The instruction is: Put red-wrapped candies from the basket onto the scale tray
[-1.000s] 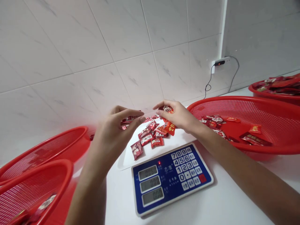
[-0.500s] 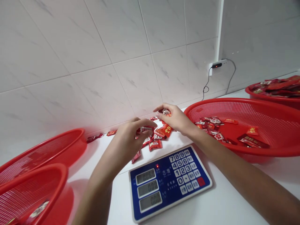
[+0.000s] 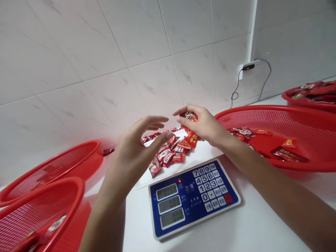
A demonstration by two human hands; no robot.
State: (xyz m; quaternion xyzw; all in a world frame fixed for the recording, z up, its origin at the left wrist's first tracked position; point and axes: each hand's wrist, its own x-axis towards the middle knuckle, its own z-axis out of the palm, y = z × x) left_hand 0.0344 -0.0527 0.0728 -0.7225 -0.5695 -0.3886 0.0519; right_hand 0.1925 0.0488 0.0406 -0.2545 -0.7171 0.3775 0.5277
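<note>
My left hand (image 3: 136, 150) hovers over the left part of the scale's white pan (image 3: 199, 156), thumb and fingers spread with nothing held. Small red wrapped snack packets (image 3: 168, 156) lie in a loose pile on the pan beneath and beside it. At the pile's right side, my right hand (image 3: 201, 122) is curled around a few snack packets (image 3: 190, 116); its fingers partly cover them. In front of both hands sits the scale's blue keypad panel (image 3: 194, 197), with three lit number displays (image 3: 170, 206) on its left.
On the right stands a large red mesh basket (image 3: 320, 140) with some packets, and behind it another filled red basket (image 3: 288, 95). Two red baskets (image 3: 76, 206) stand at the left. A tiled wall (image 3: 105, 45) closes off the back, with a plugged-in adapter (image 3: 248, 67) and cables.
My left hand has opened, leaving the packet it was handling with the pile. My right hand keeps its hold. The scale's top reading has changed, and the view has shifted slightly.
</note>
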